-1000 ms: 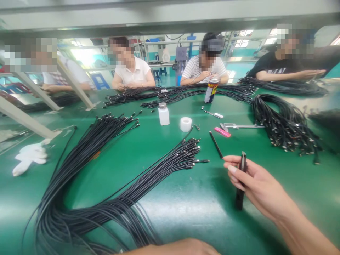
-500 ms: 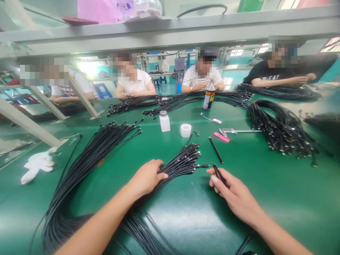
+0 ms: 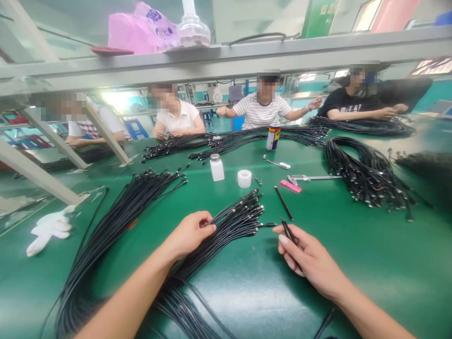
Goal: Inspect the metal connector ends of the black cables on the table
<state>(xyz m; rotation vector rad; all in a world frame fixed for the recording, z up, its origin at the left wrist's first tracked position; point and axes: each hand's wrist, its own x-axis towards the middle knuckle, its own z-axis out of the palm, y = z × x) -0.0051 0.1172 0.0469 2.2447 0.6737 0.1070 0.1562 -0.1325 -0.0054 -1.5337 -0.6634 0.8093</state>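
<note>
A bundle of black cables (image 3: 226, 226) with metal connector tips fans out on the green table in front of me. My left hand (image 3: 192, 235) rests at the bundle's upper left side, thumb and forefinger closed on one or more cables; the exact number is hidden. One cable end (image 3: 267, 225) sticks out to the right beyond the others. Just right of it, my right hand (image 3: 307, 254) grips slim black tweezers (image 3: 287, 230), their points up and to the left. The tweezers touch no cable.
Beyond the bundle stand a white bottle (image 3: 217, 168), a tape roll (image 3: 244, 179) and a spray can (image 3: 273, 135). A black stick (image 3: 283, 203), a pink piece (image 3: 291, 186) and a caliper (image 3: 314, 178) lie rightward. More cables (image 3: 116, 226) curve at left. Several people sit opposite.
My left hand has slid slightly back and left along the cables, its fingers closing more. The right hand stays nearly still. Opposite, a person in stripes has spread both arms. The view has tilted up.
</note>
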